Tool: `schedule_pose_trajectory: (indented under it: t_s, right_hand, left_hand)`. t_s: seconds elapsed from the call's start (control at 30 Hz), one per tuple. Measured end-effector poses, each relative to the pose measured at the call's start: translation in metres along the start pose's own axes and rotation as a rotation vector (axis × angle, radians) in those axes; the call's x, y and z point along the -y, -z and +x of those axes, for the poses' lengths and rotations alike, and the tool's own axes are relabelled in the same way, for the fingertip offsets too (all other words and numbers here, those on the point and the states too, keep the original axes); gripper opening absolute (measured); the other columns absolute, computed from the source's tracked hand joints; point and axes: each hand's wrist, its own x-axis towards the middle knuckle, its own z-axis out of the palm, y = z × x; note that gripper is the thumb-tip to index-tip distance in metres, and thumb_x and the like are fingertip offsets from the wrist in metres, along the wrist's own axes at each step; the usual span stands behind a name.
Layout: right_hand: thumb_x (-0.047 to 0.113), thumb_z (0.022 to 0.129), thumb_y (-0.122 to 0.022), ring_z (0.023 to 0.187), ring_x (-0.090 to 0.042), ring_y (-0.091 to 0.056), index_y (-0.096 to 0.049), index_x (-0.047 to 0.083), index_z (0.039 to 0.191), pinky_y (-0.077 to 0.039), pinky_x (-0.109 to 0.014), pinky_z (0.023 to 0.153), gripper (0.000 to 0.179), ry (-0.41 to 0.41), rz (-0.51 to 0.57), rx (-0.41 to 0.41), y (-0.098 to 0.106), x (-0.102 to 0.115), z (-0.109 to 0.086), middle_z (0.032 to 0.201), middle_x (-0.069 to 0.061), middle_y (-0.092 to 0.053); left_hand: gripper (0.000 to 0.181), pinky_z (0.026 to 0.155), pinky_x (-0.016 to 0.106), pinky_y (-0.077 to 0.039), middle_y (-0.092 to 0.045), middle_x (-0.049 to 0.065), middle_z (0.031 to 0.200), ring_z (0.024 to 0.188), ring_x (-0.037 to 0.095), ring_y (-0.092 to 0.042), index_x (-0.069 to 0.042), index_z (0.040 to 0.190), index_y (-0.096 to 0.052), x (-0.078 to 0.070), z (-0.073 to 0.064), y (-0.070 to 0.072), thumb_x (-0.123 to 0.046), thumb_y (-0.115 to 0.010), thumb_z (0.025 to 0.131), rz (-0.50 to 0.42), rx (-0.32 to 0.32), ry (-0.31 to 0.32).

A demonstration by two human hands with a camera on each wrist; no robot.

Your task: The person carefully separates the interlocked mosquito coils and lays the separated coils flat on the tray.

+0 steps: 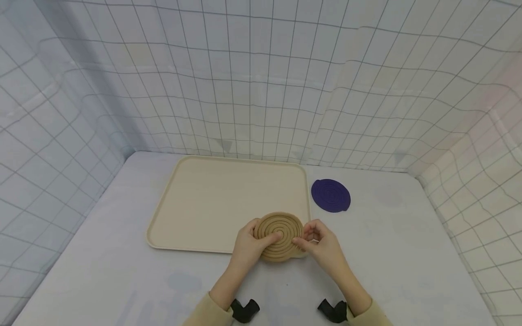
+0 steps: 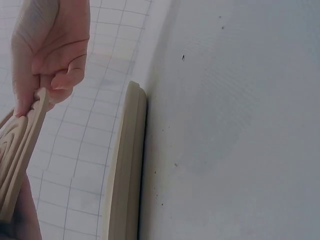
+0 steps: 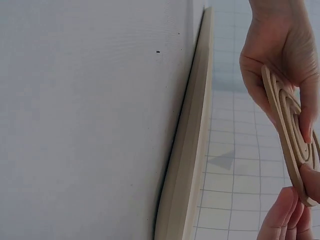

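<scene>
A round tan trivet with concentric rings is held up over the front right corner of the cream tray. My left hand grips its left side, thumb lying across the ringed face near the centre and fingers behind. At the right edge, my right hand pinches the rim between thumb and fingertips. The right wrist view has the trivet tilted steeply, with the left thumb on its face. From the left wrist, the right hand shows at the trivet's far edge, fingers curled under it.
A purple ringed trivet lies flat on the white table, just right of the tray. Gridded white curtain walls enclose the table at the back and both sides. Black pieces sit by both cuffs.
</scene>
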Motion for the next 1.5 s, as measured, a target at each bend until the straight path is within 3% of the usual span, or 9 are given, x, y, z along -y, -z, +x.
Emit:
schedule_pose_trajectory:
  t_s: [0.23, 0.4, 0.57, 0.7, 0.87, 1.07, 1.3, 1.5]
  right_hand:
    - [0.009, 0.076, -0.084, 0.074, -0.003, -0.058, -0.060, 0.006, 0.091, -0.052, -0.019, 0.066, 0.028, -0.002, -0.100, -0.043, 0.000, 0.002, -0.003, 0.082, -0.003, -0.063]
    - [0.008, 0.076, -0.083, 0.075, -0.002, -0.057, -0.063, 0.007, 0.091, -0.053, -0.019, 0.067, 0.025, 0.100, -0.149, -0.083, 0.002, 0.002, -0.002, 0.084, -0.003, -0.064]
    - [0.009, 0.076, -0.083, 0.078, -0.003, -0.059, -0.064, 0.007, 0.092, -0.054, -0.020, 0.069, 0.026, 0.176, -0.178, -0.103, 0.002, 0.005, -0.001, 0.085, -0.003, -0.065]
    - [0.011, 0.076, -0.084, 0.072, -0.004, -0.056, -0.062, 0.008, 0.089, -0.050, -0.019, 0.064, 0.025, 0.097, -0.178, -0.052, 0.002, 0.008, -0.002, 0.080, -0.001, -0.063]
    - [0.012, 0.078, -0.082, 0.065, -0.005, -0.052, -0.060, 0.003, 0.087, -0.045, -0.018, 0.058, 0.026, -0.030, -0.105, 0.075, 0.000, 0.009, -0.003, 0.077, -0.002, -0.060]
    - [0.010, 0.077, -0.083, 0.067, -0.006, -0.056, -0.062, 0.000, 0.089, -0.048, -0.018, 0.059, 0.026, -0.095, -0.040, 0.032, -0.007, 0.010, -0.005, 0.079, -0.005, -0.064]
    - [0.011, 0.077, -0.083, 0.067, -0.006, -0.058, -0.067, 0.003, 0.091, -0.051, -0.018, 0.061, 0.023, -0.067, -0.111, -0.059, -0.012, 0.007, -0.008, 0.078, -0.003, -0.066]
    - [0.013, 0.078, -0.082, 0.070, -0.005, -0.061, -0.068, 0.006, 0.091, -0.054, -0.019, 0.065, 0.020, 0.016, -0.145, -0.051, -0.005, 0.011, -0.006, 0.081, -0.004, -0.068]
  left_hand:
    - [0.035, 0.064, 0.022, -0.049, -0.068, 0.003, 0.086, 0.074, 0.010, -0.057, -0.009, 0.101, -0.068, 0.002, -0.001, 0.003, -0.029, -0.084, 0.077, 0.052, 0.055, -0.026]
    - [0.033, 0.061, 0.021, -0.049, -0.066, 0.000, 0.081, 0.071, 0.010, -0.057, -0.011, 0.101, -0.071, 0.001, -0.003, 0.003, -0.030, -0.084, 0.077, 0.089, 0.084, -0.060]
    - [0.039, 0.063, 0.022, -0.052, -0.071, 0.005, 0.087, 0.073, 0.010, -0.062, -0.010, 0.105, -0.071, -0.003, -0.005, 0.002, -0.031, -0.085, 0.076, 0.124, 0.083, -0.078]
    - [0.055, 0.065, 0.025, -0.054, -0.073, 0.013, 0.096, 0.077, 0.013, -0.067, -0.008, 0.115, -0.059, -0.005, -0.004, 0.002, -0.033, -0.086, 0.074, 0.109, 0.044, -0.023]
    - [0.062, 0.064, 0.025, -0.053, -0.070, 0.013, 0.090, 0.074, 0.012, -0.064, -0.007, 0.113, -0.051, -0.006, -0.003, 0.003, -0.033, -0.089, 0.071, 0.078, -0.055, 0.033]
    - [0.051, 0.069, 0.024, -0.054, -0.071, 0.012, 0.098, 0.080, 0.012, -0.065, -0.006, 0.111, -0.060, -0.004, -0.003, 0.002, -0.029, -0.086, 0.074, -0.019, -0.100, 0.064]
    - [0.040, 0.072, 0.021, -0.054, -0.072, 0.010, 0.099, 0.084, 0.010, -0.065, -0.006, 0.106, -0.065, 0.000, -0.005, -0.004, -0.024, -0.086, 0.076, -0.099, -0.123, 0.033]
    - [0.039, 0.070, 0.022, -0.053, -0.071, 0.013, 0.111, 0.088, 0.012, -0.064, -0.007, 0.105, -0.067, -0.003, -0.008, -0.003, -0.027, -0.085, 0.077, 0.024, -0.026, -0.028]
